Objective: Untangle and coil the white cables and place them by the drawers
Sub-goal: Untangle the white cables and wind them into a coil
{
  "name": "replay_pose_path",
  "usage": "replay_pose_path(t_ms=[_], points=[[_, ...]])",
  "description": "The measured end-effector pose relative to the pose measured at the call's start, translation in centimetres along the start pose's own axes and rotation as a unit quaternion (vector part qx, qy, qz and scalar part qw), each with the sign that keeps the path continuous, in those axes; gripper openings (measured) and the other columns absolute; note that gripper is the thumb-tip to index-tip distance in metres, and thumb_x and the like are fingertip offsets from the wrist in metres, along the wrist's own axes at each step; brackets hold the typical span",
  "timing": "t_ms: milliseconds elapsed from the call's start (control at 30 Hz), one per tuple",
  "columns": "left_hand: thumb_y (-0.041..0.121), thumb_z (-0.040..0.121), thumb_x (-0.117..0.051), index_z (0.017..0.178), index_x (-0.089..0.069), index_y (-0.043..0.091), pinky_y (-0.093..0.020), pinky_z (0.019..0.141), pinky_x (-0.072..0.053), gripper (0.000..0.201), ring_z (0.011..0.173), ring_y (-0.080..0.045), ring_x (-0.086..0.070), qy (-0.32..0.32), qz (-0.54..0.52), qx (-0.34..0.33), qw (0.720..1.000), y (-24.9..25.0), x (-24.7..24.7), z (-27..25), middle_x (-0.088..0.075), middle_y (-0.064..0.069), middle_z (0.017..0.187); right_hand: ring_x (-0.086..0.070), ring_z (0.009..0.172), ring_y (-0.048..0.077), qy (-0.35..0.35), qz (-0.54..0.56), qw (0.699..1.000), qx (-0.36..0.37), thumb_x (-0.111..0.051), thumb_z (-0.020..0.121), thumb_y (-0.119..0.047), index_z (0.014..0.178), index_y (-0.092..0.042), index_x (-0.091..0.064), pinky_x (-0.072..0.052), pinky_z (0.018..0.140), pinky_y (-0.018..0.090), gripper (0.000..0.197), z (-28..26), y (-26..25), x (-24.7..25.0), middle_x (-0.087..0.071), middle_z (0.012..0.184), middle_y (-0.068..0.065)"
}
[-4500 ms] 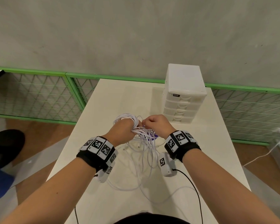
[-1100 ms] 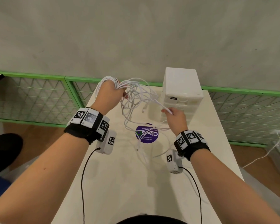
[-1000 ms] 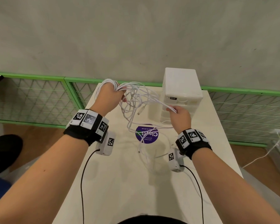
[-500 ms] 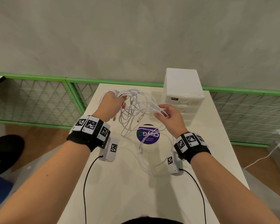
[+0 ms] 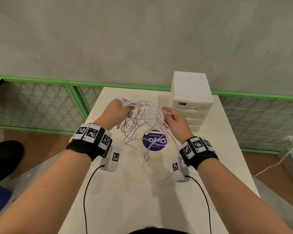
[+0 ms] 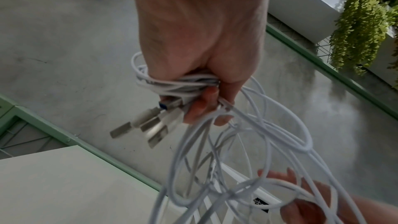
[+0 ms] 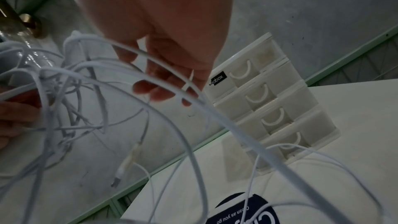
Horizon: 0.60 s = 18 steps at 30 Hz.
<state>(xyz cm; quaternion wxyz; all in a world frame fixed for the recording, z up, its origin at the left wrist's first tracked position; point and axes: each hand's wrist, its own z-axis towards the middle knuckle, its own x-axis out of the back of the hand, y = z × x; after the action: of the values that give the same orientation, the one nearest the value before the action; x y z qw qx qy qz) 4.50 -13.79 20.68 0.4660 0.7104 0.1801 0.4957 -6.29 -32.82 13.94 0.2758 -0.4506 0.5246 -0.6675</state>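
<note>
My left hand (image 5: pixel 119 112) (image 6: pixel 200 106) grips a bunch of white cables (image 5: pixel 139 125) (image 6: pixel 247 142) above the far left part of the table, fingers curled round several strands. Metal USB plugs (image 6: pixel 148 125) stick out beside its fingers. Tangled loops hang down from it, and their lower ends lie on the table. My right hand (image 5: pixel 167 119) (image 7: pixel 163 91) is at the loops' right side, thumb raised, fingers curled and hooking one strand (image 7: pixel 193 106). The white drawer unit (image 5: pixel 191 98) (image 7: pixel 269 108) stands just beyond the right hand.
A round purple sticker (image 5: pixel 155 141) lies on the white table (image 5: pixel 134 200) under the hanging loops. Green-framed mesh panels (image 5: pixel 41 102) run behind the table along a grey wall. At the left, a dark shoe (image 5: pixel 5 157) is on the floor.
Both hands have come lower and closer together. The right hand moved left from the drawers into the loops and loosened its pinch, thumb now lifted. More cable rests on the table.
</note>
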Motion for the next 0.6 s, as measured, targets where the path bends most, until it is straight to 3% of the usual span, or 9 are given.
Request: replay_pose_path(t_ms=[67, 133, 200, 267, 333, 400, 467, 500, 600], points=[[0.020, 0.094, -0.053, 0.071, -0.062, -0.011, -0.017, 0.042, -0.032, 0.039, 0.037, -0.008, -0.037, -0.013, 0.023, -0.024, 0.999, 0.0, 0.0, -0.3, -0.054, -0.016, 0.058, -0.047, 0.071, 0.008, -0.003, -0.082, 0.996, 0.021, -0.047, 0.096, -0.038, 0.128, -0.030, -0.055, -0.038, 0.068, 0.021, 0.034, 0.7, 0.3, 0.0, -0.045, 0.078, -0.001], [0.020, 0.093, -0.055, 0.067, -0.062, -0.009, -0.013, 0.042, -0.031, 0.040, 0.036, -0.005, -0.036, -0.022, 0.037, -0.035, 0.998, -0.1, 0.1, -0.6, -0.050, -0.011, 0.053, -0.045, 0.075, 0.009, -0.022, -0.110, 0.993, 0.023, -0.053, 0.093, -0.037, 0.127, -0.030, -0.057, -0.039, 0.075, 0.023, 0.034, 1.1, 0.3, -0.2, -0.041, 0.083, -0.001], [0.018, 0.092, -0.056, 0.069, -0.065, -0.005, -0.019, 0.048, -0.034, 0.034, 0.043, -0.008, -0.039, -0.043, 0.044, -0.033, 0.998, -0.2, 0.0, -0.7, -0.052, -0.013, 0.058, -0.049, 0.091, 0.012, -0.043, -0.107, 0.993, 0.025, -0.054, 0.094, -0.031, 0.120, -0.025, -0.062, -0.038, 0.087, 0.025, 0.029, 1.0, 0.3, -0.4, -0.050, 0.099, 0.004], [0.014, 0.091, -0.058, 0.075, -0.068, 0.000, -0.023, 0.051, -0.036, 0.024, 0.047, -0.006, -0.043, -0.062, 0.047, -0.032, 0.996, -0.2, -0.1, -0.8, -0.060, -0.015, 0.065, -0.049, 0.098, 0.010, -0.055, -0.096, 0.994, 0.020, -0.056, 0.093, -0.028, 0.106, -0.023, -0.067, -0.035, 0.092, 0.025, 0.018, 0.9, 0.3, -0.6, -0.056, 0.112, 0.005], [0.013, 0.089, -0.062, 0.083, -0.071, 0.005, -0.023, 0.060, -0.043, 0.013, 0.058, -0.004, -0.053, -0.067, 0.054, -0.040, 0.995, -0.3, -0.2, -0.8, -0.068, -0.015, 0.078, -0.052, 0.092, 0.008, -0.072, -0.067, 0.995, -0.006, -0.057, 0.092, -0.027, 0.093, -0.022, -0.063, -0.038, 0.090, 0.027, 0.007, 0.7, 0.2, -0.9, -0.060, 0.113, 0.002], [0.014, 0.086, -0.068, 0.090, -0.071, 0.010, -0.026, 0.068, -0.047, 0.007, 0.075, -0.012, -0.059, -0.075, 0.070, -0.043, 0.994, -0.3, -0.1, -0.9, -0.071, -0.011, 0.087, -0.057, 0.090, 0.011, -0.074, -0.046, 0.996, -0.010, -0.055, 0.094, -0.022, 0.092, -0.016, -0.058, -0.042, 0.083, 0.022, 0.006, 0.6, 0.1, -1.0, -0.065, 0.102, 0.002], [0.016, 0.085, -0.070, 0.096, -0.071, 0.012, -0.019, 0.060, -0.046, 0.011, 0.072, -0.012, -0.059, -0.090, 0.105, -0.050, 0.989, -0.3, 0.0, -1.1, -0.070, -0.006, 0.087, -0.059, 0.079, 0.011, -0.044, -0.020, 0.999, 0.003, -0.051, 0.095, -0.014, 0.092, -0.012, -0.054, -0.043, 0.072, 0.017, 0.005, 0.5, -0.1, -0.9, -0.066, 0.084, -0.001], [0.016, 0.085, -0.070, 0.098, -0.071, 0.012, -0.010, 0.050, -0.041, 0.013, 0.064, -0.006, -0.057, -0.098, 0.123, -0.053, 0.986, -0.4, 0.0, -1.1, -0.070, -0.005, 0.085, -0.058, 0.073, 0.011, -0.022, -0.017, 1.000, 0.010, -0.048, 0.096, -0.012, 0.091, -0.012, -0.052, -0.042, 0.069, 0.018, 0.006, 0.5, -0.1, -0.8, -0.062, 0.076, -0.002], [0.016, 0.086, -0.070, 0.102, -0.070, 0.012, -0.004, 0.037, -0.031, 0.017, 0.041, 0.009, -0.049, -0.104, 0.164, -0.057, 0.979, -0.6, 0.0, -1.1, -0.063, 0.004, 0.072, -0.047, 0.066, 0.009, 0.056, -0.031, 0.998, 0.029, -0.045, 0.096, -0.010, 0.088, -0.013, -0.050, -0.040, 0.065, 0.018, 0.010, 0.9, 0.2, -0.3, -0.051, 0.072, -0.005]])
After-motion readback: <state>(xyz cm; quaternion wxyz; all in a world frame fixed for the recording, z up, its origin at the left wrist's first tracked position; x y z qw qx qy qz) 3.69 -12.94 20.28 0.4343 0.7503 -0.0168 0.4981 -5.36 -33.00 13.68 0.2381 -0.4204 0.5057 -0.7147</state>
